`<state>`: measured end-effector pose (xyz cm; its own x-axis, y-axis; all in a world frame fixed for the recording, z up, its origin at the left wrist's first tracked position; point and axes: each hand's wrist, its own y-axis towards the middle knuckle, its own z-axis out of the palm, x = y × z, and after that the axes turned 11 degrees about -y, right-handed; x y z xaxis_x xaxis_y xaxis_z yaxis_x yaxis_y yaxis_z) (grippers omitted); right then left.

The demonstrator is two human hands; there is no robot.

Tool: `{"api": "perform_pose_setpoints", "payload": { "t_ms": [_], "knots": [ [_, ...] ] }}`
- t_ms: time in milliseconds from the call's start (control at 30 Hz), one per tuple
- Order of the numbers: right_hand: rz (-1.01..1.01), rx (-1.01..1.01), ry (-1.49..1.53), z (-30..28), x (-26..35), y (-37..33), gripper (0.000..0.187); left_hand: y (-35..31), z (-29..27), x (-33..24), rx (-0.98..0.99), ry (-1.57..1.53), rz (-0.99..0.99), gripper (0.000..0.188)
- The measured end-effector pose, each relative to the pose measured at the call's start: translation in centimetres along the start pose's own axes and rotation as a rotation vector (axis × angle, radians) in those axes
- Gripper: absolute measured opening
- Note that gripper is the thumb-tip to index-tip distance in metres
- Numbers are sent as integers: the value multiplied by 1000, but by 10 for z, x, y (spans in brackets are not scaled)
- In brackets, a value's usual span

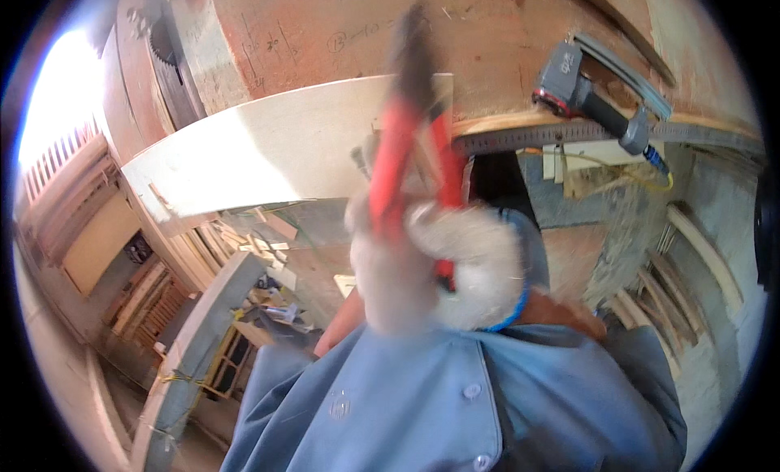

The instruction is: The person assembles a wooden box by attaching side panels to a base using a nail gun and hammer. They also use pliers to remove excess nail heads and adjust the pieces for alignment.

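A pair of pliers with red handles and dark jaws points away from me over the workbench, blurred by motion. My left hand, in a pale glove, is closed at the lower end of the left handle. My right hand, gloved with a blue cuff, curls round the other handle, and a bit of red shows below its fingers. Beyond the pliers lies a long pale board with a curved edge, at the bench's near side. The jaws look to have nothing between them, though blur hides their tips.
A grey nail gun with an air hose lies on the brown workbench at the right. A metal ruler runs along the bench's edge. Far left is a toothed saw blade. Wood offcuts and curved strips lie lower down.
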<state>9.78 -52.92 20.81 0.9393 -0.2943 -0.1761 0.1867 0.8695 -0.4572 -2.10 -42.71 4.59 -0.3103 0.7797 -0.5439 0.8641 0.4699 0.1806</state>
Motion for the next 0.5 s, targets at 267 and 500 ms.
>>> {"api": "perform_pose_setpoints", "payload": {
  "t_ms": [267,500],
  "knots": [
    [-262,-530,-639,-85,109,-4,35,17,27,10,-4,20,94,52],
    [-308,-732,-1072,-119,100,-33,51,27,19,4,61,-8,26,48]
  ]
}}
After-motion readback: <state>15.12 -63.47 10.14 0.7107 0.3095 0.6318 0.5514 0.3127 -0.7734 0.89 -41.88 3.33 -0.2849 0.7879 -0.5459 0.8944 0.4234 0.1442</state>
